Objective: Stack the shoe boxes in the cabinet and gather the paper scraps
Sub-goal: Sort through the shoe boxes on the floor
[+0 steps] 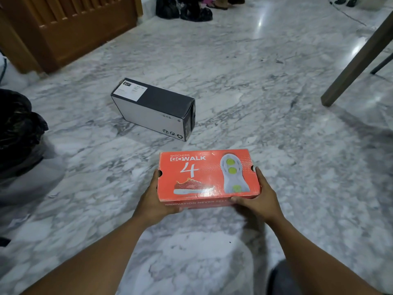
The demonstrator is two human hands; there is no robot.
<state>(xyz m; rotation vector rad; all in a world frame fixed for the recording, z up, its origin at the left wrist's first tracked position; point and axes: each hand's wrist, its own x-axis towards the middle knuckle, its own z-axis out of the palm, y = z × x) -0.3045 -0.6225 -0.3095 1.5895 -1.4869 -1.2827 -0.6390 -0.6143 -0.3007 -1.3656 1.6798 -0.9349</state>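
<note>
An orange shoe box (209, 175) printed with a shoe and a sole is held level in front of me, just above the marble floor. My left hand (154, 199) grips its left end and my right hand (258, 199) grips its right end, thumbs on the near side. A black and grey shoe box (155, 108) lies on its side on the floor beyond it, apart from both hands. A wooden cabinet (70, 28) stands at the far left.
A black plastic bag (18, 128) sits at the left edge. A slanted table leg (359, 60) stands at the right. More black bags (182, 9) and a person's feet (221, 4) are at the far wall. A small scrap (53, 195) lies on the floor.
</note>
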